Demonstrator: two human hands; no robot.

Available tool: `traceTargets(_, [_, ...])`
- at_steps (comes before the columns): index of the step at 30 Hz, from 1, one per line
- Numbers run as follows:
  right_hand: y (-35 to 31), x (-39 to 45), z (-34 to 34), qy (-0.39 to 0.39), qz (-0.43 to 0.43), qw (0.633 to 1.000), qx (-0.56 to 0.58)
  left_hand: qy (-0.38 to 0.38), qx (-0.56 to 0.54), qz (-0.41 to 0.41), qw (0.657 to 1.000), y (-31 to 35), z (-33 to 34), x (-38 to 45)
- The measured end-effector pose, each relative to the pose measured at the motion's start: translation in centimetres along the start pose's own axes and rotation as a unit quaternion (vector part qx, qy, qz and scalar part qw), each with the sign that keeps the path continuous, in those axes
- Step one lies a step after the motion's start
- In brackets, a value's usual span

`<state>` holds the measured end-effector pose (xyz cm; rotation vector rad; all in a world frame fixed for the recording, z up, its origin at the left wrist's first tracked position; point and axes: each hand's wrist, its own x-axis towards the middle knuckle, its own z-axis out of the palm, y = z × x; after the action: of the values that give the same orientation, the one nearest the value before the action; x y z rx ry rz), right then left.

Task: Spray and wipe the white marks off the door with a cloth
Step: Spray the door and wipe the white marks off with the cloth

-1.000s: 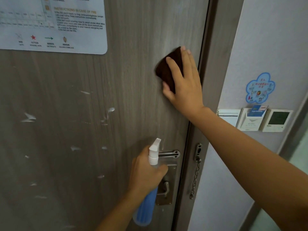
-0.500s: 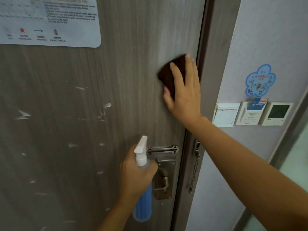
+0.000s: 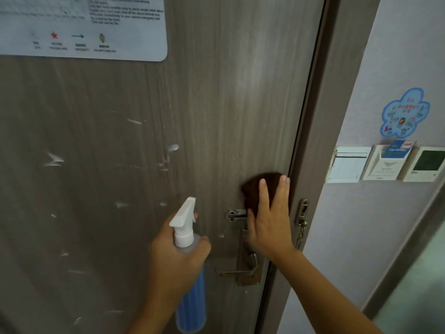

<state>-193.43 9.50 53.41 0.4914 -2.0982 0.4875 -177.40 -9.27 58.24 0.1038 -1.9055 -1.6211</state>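
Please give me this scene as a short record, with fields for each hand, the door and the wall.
left hand: grips spray bottle, nozzle toward door
right hand: fingers flat, presses brown cloth on door, just above latch
door: white marks on left and middle part; notice at top left
handle: below right hand
chain: hangs on frame
wall: blue sticker, three panels
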Motion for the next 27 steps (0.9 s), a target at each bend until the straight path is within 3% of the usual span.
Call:
traceTargets(7, [-3.1, -0.1, 1.9, 0.032, 0.054, 0.998, 0.019, 0.022, -0.002, -0.002, 1.0, 0.3, -0.6, 0.4])
traceTargets(12, [-7.2, 0.6, 4.1, 0.039, 0.032, 0.998, 0.046, 0.017, -0.009, 0.014, 1.0, 1.1, 0.1, 0.7])
traceTargets(16, [-4.8, 0.9, 3.0, 0.024, -0.023, 0.999, 0.003, 0.009, -0.012, 0.018, 1.0, 1.6, 0.4, 0.9])
traceTargets(21, [-1.5, 3.3, -0.3, 0.077, 0.066, 0.995, 0.016, 0.014, -0.022, 0.021, 0.999, 1.8, 0.0, 1.1])
traceTargets(27, [-1.6, 3.2, 0.1, 0.099, 0.058, 0.993, 0.031, 0.017, -0.019, 0.021, 0.999, 1.5, -0.7, 1.1])
